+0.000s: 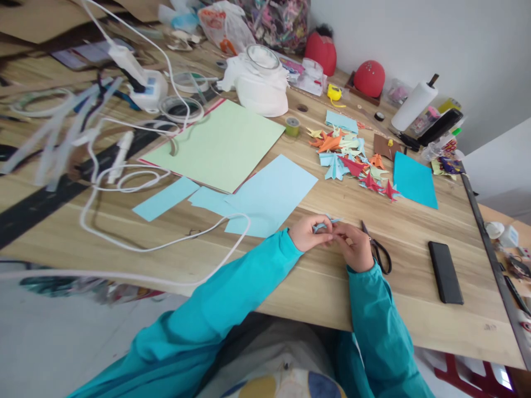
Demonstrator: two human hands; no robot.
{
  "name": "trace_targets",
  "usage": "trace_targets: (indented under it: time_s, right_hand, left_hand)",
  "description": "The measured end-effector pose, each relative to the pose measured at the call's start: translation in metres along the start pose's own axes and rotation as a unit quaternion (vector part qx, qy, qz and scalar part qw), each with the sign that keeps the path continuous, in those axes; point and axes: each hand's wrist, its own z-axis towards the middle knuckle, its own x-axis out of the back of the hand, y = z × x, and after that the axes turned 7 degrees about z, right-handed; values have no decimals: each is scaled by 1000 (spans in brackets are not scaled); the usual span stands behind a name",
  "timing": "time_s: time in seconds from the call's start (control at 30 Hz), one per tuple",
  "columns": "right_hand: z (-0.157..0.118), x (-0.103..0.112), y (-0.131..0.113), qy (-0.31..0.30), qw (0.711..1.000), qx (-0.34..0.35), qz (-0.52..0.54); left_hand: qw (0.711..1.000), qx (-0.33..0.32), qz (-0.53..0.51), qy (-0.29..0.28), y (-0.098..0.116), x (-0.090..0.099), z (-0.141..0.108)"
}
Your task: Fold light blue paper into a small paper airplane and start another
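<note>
Both hands meet over the wooden table near its front edge, around a small folded piece of light blue paper [327,224]. My left hand [310,232] pinches the paper from the left. Closed fingers of my right hand [354,245] press at its lower right side, close to the left fingertips. The fingers hide part of the paper. Light blue sheets [276,190] lie to the left. A pile of folded paper pieces [352,155] in orange, red, blue and yellow lies beyond the hands. Black-handled scissors [379,251] rest just right of my right hand.
A black phone [445,272] lies at the right, a bright blue sheet [415,179] behind it. Left of the hands, a white cable [166,249] loops across the table [398,309]. Pale green sheets [232,143] and a white roll [415,105] are farther back.
</note>
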Motion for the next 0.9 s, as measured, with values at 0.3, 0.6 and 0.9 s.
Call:
trace_targets:
  time_s: [0.3, 0.6, 0.9]
  right_hand:
    - [1, 0, -1, -10, 1000, 12, 17]
    - [1, 0, 4, -5, 999, 33, 1]
    - [3, 1, 0, -13, 998, 53, -14]
  left_hand:
    - [994, 30, -100, -20, 1, 2, 1]
    - [987, 60, -147, -2, -1, 0, 2]
    - [988, 32, -150, 2, -3, 0, 3]
